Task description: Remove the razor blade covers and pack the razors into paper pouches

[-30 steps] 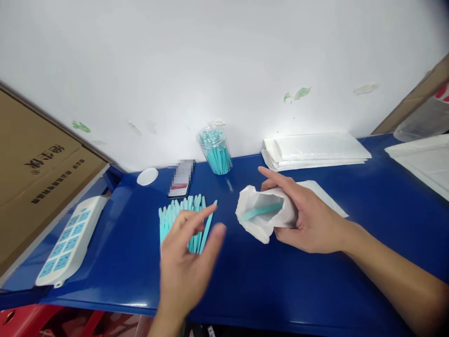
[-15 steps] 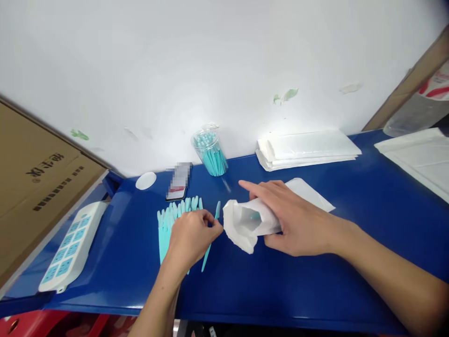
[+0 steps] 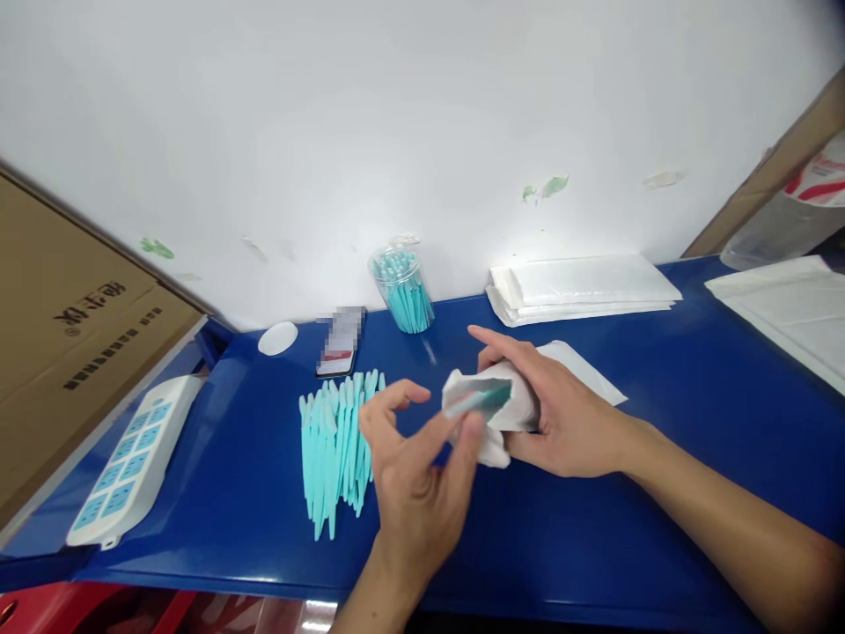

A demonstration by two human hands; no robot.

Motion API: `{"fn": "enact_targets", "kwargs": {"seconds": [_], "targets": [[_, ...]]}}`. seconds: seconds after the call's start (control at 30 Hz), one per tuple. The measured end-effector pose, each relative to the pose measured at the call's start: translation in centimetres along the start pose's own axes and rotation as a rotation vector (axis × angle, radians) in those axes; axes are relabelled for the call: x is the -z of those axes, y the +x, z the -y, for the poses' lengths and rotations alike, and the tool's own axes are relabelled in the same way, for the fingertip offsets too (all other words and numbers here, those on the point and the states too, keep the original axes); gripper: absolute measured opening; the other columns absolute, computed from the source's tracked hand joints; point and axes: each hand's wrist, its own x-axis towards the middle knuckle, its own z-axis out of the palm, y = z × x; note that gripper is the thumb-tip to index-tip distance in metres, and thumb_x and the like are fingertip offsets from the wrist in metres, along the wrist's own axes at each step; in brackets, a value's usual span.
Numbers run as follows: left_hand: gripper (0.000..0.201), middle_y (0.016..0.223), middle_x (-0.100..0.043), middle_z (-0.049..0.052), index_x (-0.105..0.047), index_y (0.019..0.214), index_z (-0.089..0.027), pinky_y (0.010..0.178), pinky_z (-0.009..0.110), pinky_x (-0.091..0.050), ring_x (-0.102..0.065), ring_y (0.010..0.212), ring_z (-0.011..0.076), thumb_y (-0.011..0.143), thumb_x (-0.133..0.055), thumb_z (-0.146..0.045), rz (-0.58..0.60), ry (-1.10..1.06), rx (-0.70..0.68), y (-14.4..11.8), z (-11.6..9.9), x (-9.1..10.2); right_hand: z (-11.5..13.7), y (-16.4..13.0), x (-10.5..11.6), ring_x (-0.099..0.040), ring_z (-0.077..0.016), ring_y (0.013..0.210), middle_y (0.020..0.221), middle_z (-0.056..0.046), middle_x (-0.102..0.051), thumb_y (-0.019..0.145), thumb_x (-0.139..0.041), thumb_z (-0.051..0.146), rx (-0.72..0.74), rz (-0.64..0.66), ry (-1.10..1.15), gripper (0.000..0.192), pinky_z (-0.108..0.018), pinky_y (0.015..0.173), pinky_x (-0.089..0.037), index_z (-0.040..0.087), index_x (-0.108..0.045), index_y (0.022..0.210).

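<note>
My right hand (image 3: 571, 423) grips a white padded mailer envelope (image 3: 587, 370), its mouth gaping toward the left. At that mouth, my left hand (image 3: 422, 480) pinches a teal eyebrow razor (image 3: 487, 398) between thumb and forefinger, its far part inside the envelope. Motion blurs the left fingertips and the razor. Just left of that hand, a pile of similar teal razors (image 3: 328, 449) lies spread on the blue table (image 3: 224, 475). A clear round tub (image 3: 409, 299) behind holds several more razors upright. Anything deeper in the envelope is hidden.
A phone (image 3: 338, 352) and a round white lid (image 3: 277, 338) lie behind the pile. On the left are a power strip (image 3: 132, 458) and a cardboard box (image 3: 72, 326). Stacked white mailers (image 3: 587, 286) rest by the wall; another mailer (image 3: 785, 308) lies far right.
My left hand has moved right from beside the pile, bringing one razor into the envelope's mouth. My right hand keeps its hold on the envelope, now turned slightly.
</note>
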Motion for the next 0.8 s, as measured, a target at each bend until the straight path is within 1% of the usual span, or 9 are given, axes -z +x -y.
{"fn": "enact_targets", "kwargs": {"seconds": [0.03,0.07,0.13,0.2,0.27,0.37,0.43,0.57,0.8], "targets": [[0.025,0.117,-0.057,0.007,-0.079,0.119,-0.029,0.095,0.039,-0.052,-0.059,0.112,0.0220,0.096,-0.073,-0.021,0.098,0.005,-0.003,-0.3,0.2,0.5,0.0,-0.1,0.1,-0.062,-0.0355,0.122,0.134,-0.011,-0.059,0.078,-0.073,0.018,-0.003,-0.010,0.011,0.106,-0.060,0.102,-0.052,0.038,-0.020,0.168],[0.031,0.119,-0.057,0.008,-0.077,0.127,-0.029,0.097,0.039,-0.052,-0.058,0.113,0.0229,0.097,-0.072,-0.024,0.146,-0.004,0.007,-0.5,0.6,1.3,0.0,-0.1,0.2,-0.063,-0.0360,0.123,0.135,-0.011,-0.059,0.078,-0.073,0.018,-0.009,-0.016,0.017,0.106,-0.060,0.102,-0.052,0.038,-0.020,0.168],[0.035,0.115,-0.059,0.007,-0.075,0.131,-0.028,0.093,0.037,-0.052,-0.061,0.107,0.0217,0.097,-0.072,-0.028,0.123,0.033,0.033,-0.7,2.1,3.4,0.0,-0.3,0.4,-0.063,-0.0360,0.121,0.136,-0.011,-0.060,0.076,-0.072,0.017,-0.019,-0.028,0.024,0.108,-0.060,0.101,-0.053,0.039,-0.020,0.168],[0.021,0.104,-0.065,0.004,-0.080,0.116,-0.026,0.084,0.034,-0.052,-0.065,0.094,0.0193,0.097,-0.073,-0.030,0.082,0.217,0.104,-0.4,4.0,5.2,0.1,-0.5,0.5,-0.064,-0.0355,0.119,0.135,-0.010,-0.060,0.073,-0.073,0.016,-0.018,-0.049,0.028,0.111,-0.058,0.100,-0.053,0.039,-0.021,0.168],[0.018,0.096,-0.071,0.003,-0.082,0.101,-0.026,0.075,0.033,-0.049,-0.068,0.084,0.0197,0.098,-0.070,-0.039,0.171,0.486,0.279,0.4,5.8,6.3,0.3,-0.6,0.7,-0.064,-0.0360,0.119,0.135,-0.009,-0.060,0.072,-0.074,0.017,-0.011,-0.069,0.024,0.112,-0.058,0.099,-0.054,0.040,-0.021,0.168],[0.032,0.102,-0.078,0.004,-0.083,0.101,-0.031,0.065,0.034,-0.044,-0.072,0.085,0.0274,0.096,-0.064,-0.056,0.480,0.785,0.578,1.8,7.0,6.5,0.6,-0.5,0.6,-0.061,-0.0374,0.122,0.135,-0.009,-0.060,0.073,-0.076,0.020,-0.016,-0.038,-0.001,0.114,-0.059,0.098,-0.054,0.042,-0.017,0.168],[0.036,0.104,-0.081,0.004,-0.083,0.105,-0.033,0.064,0.036,-0.043,-0.074,0.089,0.0339,0.093,-0.063,-0.060,0.603,0.835,0.656,2.4,7.2,6.2,0.7,-0.4,0.5,-0.059,-0.0379,0.125,0.135,-0.009,-0.059,0.075,-0.076,0.022,-0.022,0.021,-0.029,0.114,-0.060,0.098,-0.054,0.043,-0.015,0.168],[0.040,0.098,-0.083,0.006,-0.082,0.105,-0.032,0.066,0.039,-0.046,-0.075,0.089,0.0395,0.095,-0.056,-0.059,0.627,0.837,0.686,2.7,7.1,5.7,0.7,0.0,-0.1,-0.057,-0.0393,0.125,0.128,-0.010,-0.061,0.077,-0.074,0.021,-0.014,0.117,-0.096,0.109,-0.066,0.104,-0.049,0.037,-0.015,0.168],[0.040,0.101,-0.084,0.004,-0.083,0.102,-0.032,0.073,0.041,-0.048,-0.076,0.099,0.0385,0.099,-0.049,-0.052,0.632,0.804,0.684,2.8,7.5,5.9,0.1,-0.1,-0.8,-0.056,-0.0385,0.124,0.125,-0.010,-0.062,0.079,-0.069,0.020,0.001,0.133,-0.126,0.104,-0.066,0.105,-0.047,0.034,-0.016,0.168]]}}
